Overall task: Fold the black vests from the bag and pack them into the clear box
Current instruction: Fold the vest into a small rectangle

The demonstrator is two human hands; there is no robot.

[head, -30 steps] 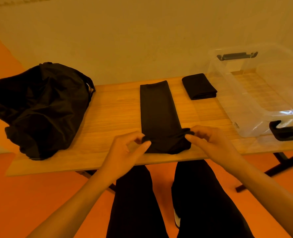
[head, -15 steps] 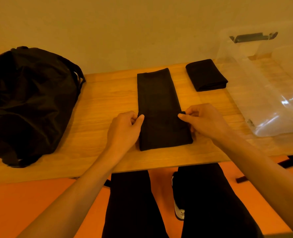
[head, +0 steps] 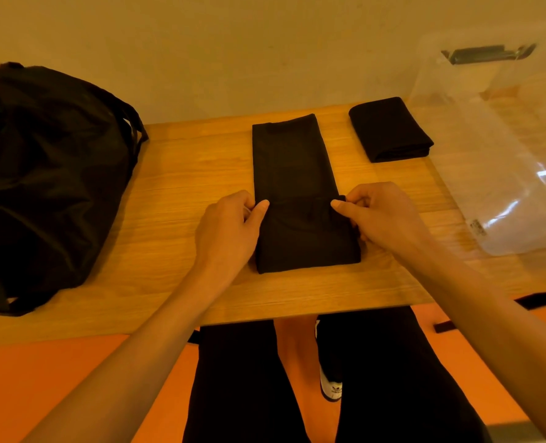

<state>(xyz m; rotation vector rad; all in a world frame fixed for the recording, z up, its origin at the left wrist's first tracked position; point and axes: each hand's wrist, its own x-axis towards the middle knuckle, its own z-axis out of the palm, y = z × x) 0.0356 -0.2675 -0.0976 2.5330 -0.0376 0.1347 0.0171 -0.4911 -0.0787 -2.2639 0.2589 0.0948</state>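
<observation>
The left hand (head: 230,225) and right hand (head: 383,215) sit apart, one at each long side of a black vest (head: 294,161) that lies as a narrow strip in the middle of the wooden table (head: 175,174). Each hand pinches the cloth between thumb and curled fingers, at the edge of a flap doubled over the strip's near end; the left takes the left corner of that flap, the right takes the right corner.

At the far left the black bag (head: 48,174) slumps on the table, its straps hanging toward the strip, well apart from the left hand. Right of the strip, toward the far edge, a second vest (head: 389,129) lies folded into a small thick square. Just beside it on the right stands the clear box (head: 505,155), with a dark handle (head: 489,54) on its far wall; whether anything lies in it cannot be told.

Below the table's near edge are the person's black trousers (head: 239,378), a white shoe (head: 330,383) and an orange floor (head: 41,394).
</observation>
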